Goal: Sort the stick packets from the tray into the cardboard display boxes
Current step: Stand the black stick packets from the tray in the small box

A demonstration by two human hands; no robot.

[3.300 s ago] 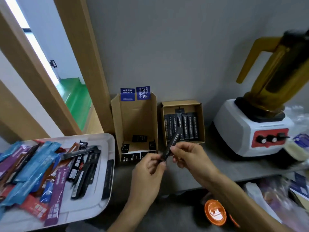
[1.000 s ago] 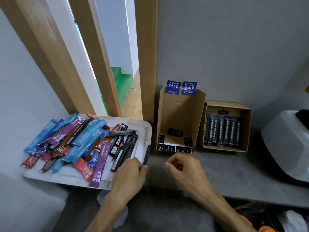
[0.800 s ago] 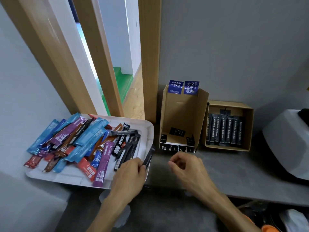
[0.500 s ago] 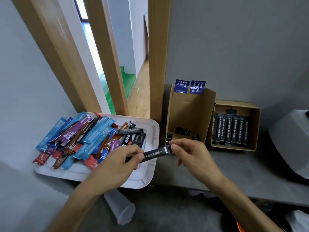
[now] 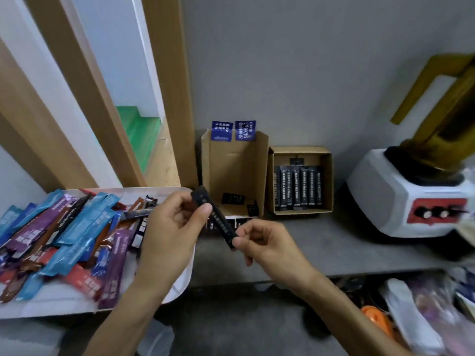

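both hands [image 5: 177, 227] pinch slim black packet [image 5: 218, 222].

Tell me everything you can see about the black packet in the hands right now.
The black packet is a slim dark stick with a row of white print along it, too blurred to read. It is held in the air, slanting from upper left to lower right, in front of the taller open box. The left hand grips its upper end; the right hand pinches its lower end.
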